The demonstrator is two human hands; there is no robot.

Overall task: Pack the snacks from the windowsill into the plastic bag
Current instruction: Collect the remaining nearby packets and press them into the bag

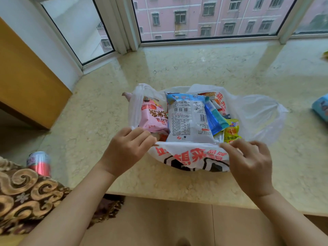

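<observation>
A white plastic bag [191, 157] with red and black print lies open on the marble windowsill [195, 68]. Inside it sit a pink snack pack [153, 118], a large white and blue pack [188, 119], blue sticks [215, 118] and a yellow pack [231, 130]. My left hand [127, 150] pinches the bag's near rim at the left. At the right, my right hand [248, 160] pinches the same rim with thumb and forefinger, the other fingers curled above it.
A blue snack pack [321, 108] lies at the sill's right edge, with a yellow-green item [325, 55] farther back. A red drink can [40, 163] stands at the left by a patterned brown cushion [26, 196]. Window frames line the back.
</observation>
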